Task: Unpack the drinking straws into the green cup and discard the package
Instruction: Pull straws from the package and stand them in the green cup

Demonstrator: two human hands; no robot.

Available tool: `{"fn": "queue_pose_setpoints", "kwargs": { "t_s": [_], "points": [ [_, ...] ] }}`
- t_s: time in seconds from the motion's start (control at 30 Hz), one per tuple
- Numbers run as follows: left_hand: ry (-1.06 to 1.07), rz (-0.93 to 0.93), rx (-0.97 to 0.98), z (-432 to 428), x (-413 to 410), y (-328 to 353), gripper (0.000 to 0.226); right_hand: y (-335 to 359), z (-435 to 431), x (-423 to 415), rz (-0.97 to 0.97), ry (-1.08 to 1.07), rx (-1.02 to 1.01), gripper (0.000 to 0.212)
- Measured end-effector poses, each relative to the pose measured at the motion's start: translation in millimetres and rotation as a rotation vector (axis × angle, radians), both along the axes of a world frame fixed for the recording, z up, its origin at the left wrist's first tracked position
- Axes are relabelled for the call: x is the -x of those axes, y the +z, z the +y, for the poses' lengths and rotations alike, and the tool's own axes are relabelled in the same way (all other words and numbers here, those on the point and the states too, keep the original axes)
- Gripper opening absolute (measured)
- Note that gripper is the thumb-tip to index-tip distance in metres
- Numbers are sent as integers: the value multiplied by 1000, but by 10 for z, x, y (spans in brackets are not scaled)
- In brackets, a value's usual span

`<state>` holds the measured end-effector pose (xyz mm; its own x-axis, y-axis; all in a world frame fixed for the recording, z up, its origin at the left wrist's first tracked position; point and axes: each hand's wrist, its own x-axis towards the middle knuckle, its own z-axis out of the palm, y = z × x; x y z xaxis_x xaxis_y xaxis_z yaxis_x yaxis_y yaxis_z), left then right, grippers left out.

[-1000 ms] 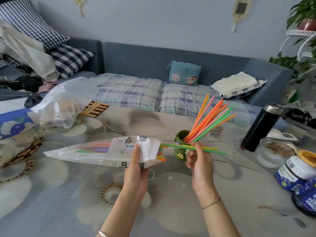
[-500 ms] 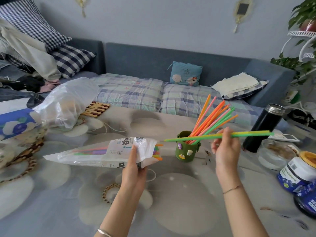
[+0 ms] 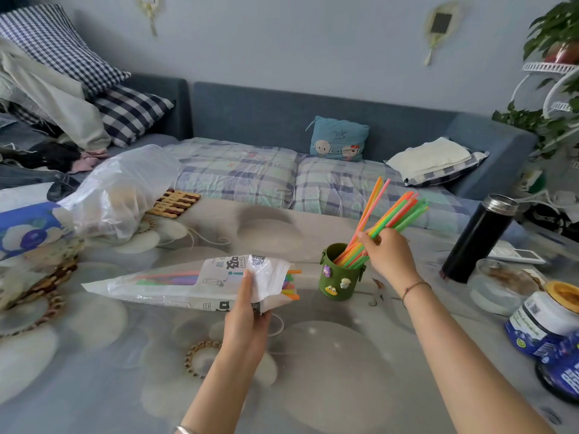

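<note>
Green cup [image 3: 341, 278] takes straws [image 3: 395, 212] pinched by right hand [image 3: 387, 252]; left hand [image 3: 247, 321] grips package [image 3: 200, 283].

— What sits at the right edge of the frame?
— A black flask [image 3: 478, 239] standing upright, a glass jar [image 3: 498, 286] just below it, and a blue-labelled jar [image 3: 546, 321] at lower right.
— And upper left?
— Checked pillows [image 3: 94, 76], with a clear plastic bag [image 3: 125, 189] beneath them.
</note>
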<state>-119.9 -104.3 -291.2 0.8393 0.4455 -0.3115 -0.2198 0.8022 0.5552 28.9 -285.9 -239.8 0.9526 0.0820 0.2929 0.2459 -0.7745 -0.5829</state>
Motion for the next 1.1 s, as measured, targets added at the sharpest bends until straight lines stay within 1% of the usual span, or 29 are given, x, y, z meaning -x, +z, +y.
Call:
{"fn": "queue_pose_setpoints", "kwargs": {
  "t_s": [0.07,0.13,0.2,0.27,0.3,0.33,0.37,0.4,0.47,0.5,0.53,0.6,0.63,0.67,0.73,0.8,0.83,0.9,0.93,0.97,1.03,1.1],
  "points": [
    [1,23,-23,-10,-4,8,9,-55,-4,14,26,4,-98,35],
    [11,40,-39,-11,-12,12,3,-88,-11,111,26,-6,-247,29],
    [26,34,-62,-12,-26,-9,4,-131,-3,299,-38,-76,-374,36],
    [38,18,-98,-18,-27,-30,7,-191,73,542,-80,-108,-504,36],
    [45,24,-134,-21,-24,-49,10,-232,145,663,-53,-79,-593,32],
    [53,39,-173,-34,-25,-66,18,-270,239,776,4,-29,-683,26],
    [56,60,-220,-52,-20,-75,31,-305,343,883,103,35,-760,21],
    [59,82,-264,-71,-14,-86,45,-332,455,974,217,101,-819,22],
    [80,117,-320,-119,-3,-103,60,-405,638,1100,408,195,-900,37],
    [81,127,-335,-151,10,-90,64,-420,703,1166,437,232,-928,45],
    [78,135,-340,-176,18,-78,66,-461,738,1194,417,271,-951,47],
    [85,141,-339,-198,18,-54,65,-503,778,1224,357,303,-1002,33],
    [87,141,-327,-190,9,-49,66,-516,774,1216,363,292,-1031,27],
    [78,141,-306,-175,2,-42,67,-527,769,1213,388,296,-1059,26],
    [34,123,-247,-130,6,-24,71,-531,744,1206,421,332,-1094,32],
    [6,91,-207,-112,7,2,62,-527,722,1202,399,362,-1081,37],
    [-18,63,-188,-109,5,2,63,-522,715,1205,374,385,-1067,34],
    [-83,-15,-130,-84,-2,1,75,-536,716,1212,326,439,-1042,21],
    [-112,-54,-104,-50,-11,-4,76,-555,719,1214,286,464,-1023,19],
    [-144,-89,-75,-25,-8,12,71,-577,723,1210,241,466,-994,20],
    [-222,-122,-34,-7,23,48,63,-629,726,1199,144,450,-915,32],
    [-264,-111,-2,-11,45,56,64,-665,723,1210,90,466,-841,36]
  ]
}}
